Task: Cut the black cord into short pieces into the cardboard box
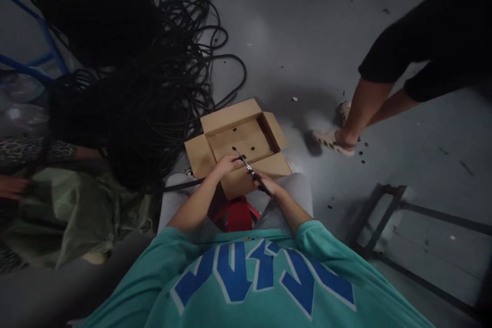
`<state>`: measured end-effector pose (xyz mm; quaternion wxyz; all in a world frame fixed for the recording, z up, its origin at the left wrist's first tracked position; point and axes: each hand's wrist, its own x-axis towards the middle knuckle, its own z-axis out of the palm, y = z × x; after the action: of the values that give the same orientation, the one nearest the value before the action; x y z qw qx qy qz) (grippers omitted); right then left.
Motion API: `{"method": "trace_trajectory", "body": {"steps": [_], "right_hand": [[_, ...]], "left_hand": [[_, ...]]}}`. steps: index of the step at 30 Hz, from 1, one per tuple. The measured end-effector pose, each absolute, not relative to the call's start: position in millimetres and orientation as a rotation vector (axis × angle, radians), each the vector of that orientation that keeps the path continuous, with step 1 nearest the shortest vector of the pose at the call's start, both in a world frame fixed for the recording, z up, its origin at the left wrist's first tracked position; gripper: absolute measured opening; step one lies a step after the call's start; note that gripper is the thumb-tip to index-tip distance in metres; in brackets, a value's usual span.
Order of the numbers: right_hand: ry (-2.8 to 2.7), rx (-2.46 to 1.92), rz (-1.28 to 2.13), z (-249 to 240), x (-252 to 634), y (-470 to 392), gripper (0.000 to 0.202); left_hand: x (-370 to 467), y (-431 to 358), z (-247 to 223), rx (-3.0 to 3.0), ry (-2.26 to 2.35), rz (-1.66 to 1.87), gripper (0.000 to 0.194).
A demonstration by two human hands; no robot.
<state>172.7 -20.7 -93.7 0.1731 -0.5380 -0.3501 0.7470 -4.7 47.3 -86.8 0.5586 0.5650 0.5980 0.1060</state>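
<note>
An open cardboard box point(215, 119) stands in front of my knees with its flaps spread out, and several small black pieces point(252, 148) lie on its bottom. Over the near side of the box, my left hand point(226, 164) pinches a small black piece point(242, 157). My right hand point(265, 183) is closed around the dark handle of a cutting tool point(251, 171). The tool's thin metal end points forward and left, right beside the piece in my left hand. A black strip point(184, 185) lies across my left thigh, below my left forearm.
A large tangle of black cord point(180, 46) fills the floor at the left. A person in green cloth point(77, 215) sits at the far left. Another person's legs point(365, 107) stand at the right, above a dark metal frame point(388, 215). Black scraps dot the floor.
</note>
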Motion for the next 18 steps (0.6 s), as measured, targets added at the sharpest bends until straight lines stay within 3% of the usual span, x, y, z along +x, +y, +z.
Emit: {"method": "trace_trajectory", "body": {"steps": [18], "right_hand": [[-0.99,-1.735,2.012,-120.4,164.0,-14.7,0.043]], "left_hand": [[-2.0,61.5,-125.6,1.32,1.453,0.169,0.017]]}}
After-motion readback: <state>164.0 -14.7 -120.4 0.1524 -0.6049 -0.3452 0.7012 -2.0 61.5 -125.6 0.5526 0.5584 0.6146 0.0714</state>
